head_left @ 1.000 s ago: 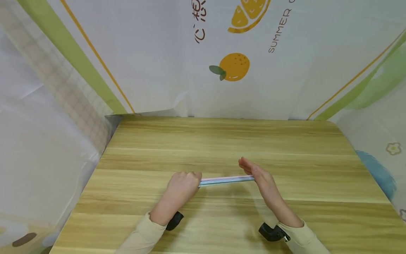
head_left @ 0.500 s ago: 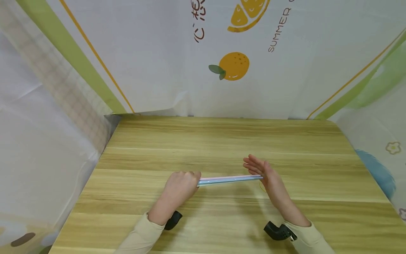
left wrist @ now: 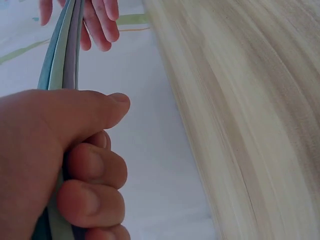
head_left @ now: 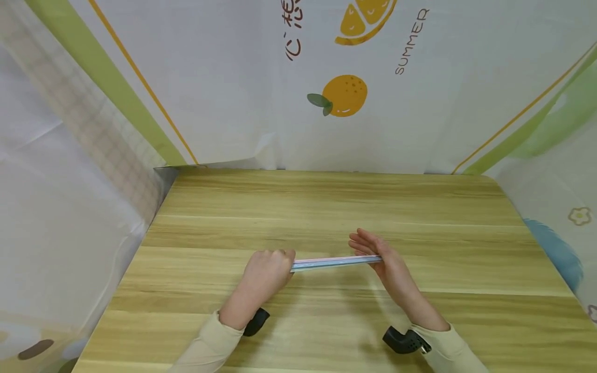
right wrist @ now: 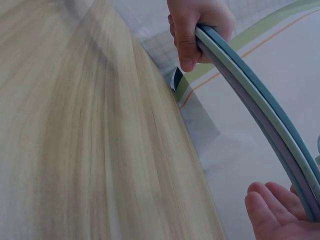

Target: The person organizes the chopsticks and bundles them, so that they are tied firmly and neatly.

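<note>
A bundle of several long, thin pastel strips (head_left: 333, 262), in teal, pale green, lilac and pink, is held above the table. What they are, the frames do not make plain. My left hand (head_left: 270, 270) grips one end in a fist; in the left wrist view its fingers curl round the strips (left wrist: 62, 55) with the thumb lying across. At the other end my right hand (head_left: 388, 267) has its fingers fairly straight, with the palm against the strip ends. In the right wrist view the strips (right wrist: 267, 105) run from the left fist down to the right palm.
The wood-grain table (head_left: 326, 207) spreads under both hands. A white cloth printed with an orange (head_left: 345, 96) hangs behind it, and more cloth (head_left: 70, 207) hangs at the left side. Black camera mounts (head_left: 403, 342) sit at the wrists.
The right hand shifts right along the strips, then back left a little, so that slightly more of the bundle shows than at first. The left hand stays nearly still, keeping its grip.
</note>
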